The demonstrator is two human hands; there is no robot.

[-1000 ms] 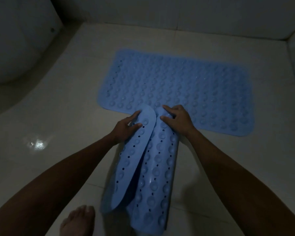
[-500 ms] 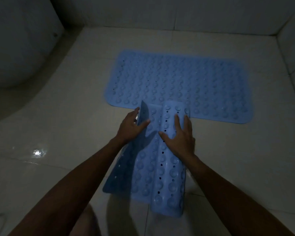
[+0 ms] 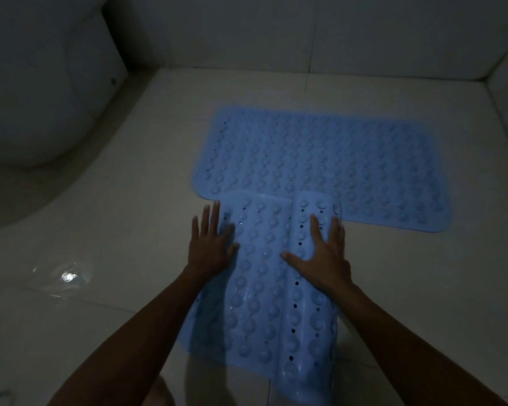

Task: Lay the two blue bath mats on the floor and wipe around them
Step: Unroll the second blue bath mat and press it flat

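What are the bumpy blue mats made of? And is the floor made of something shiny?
The near mat and the far mat look like soft rubber or plastic: the near one bends in a ridge under the right hand, with moulded bumps and holes. The floor looks like glazed tile: pale, glossy, with a bright reflection and joint lines.

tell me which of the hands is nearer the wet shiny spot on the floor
Left. The left hand lies flat at the near mat's left edge, closest to the shiny spot; the right hand presses the mat further right.
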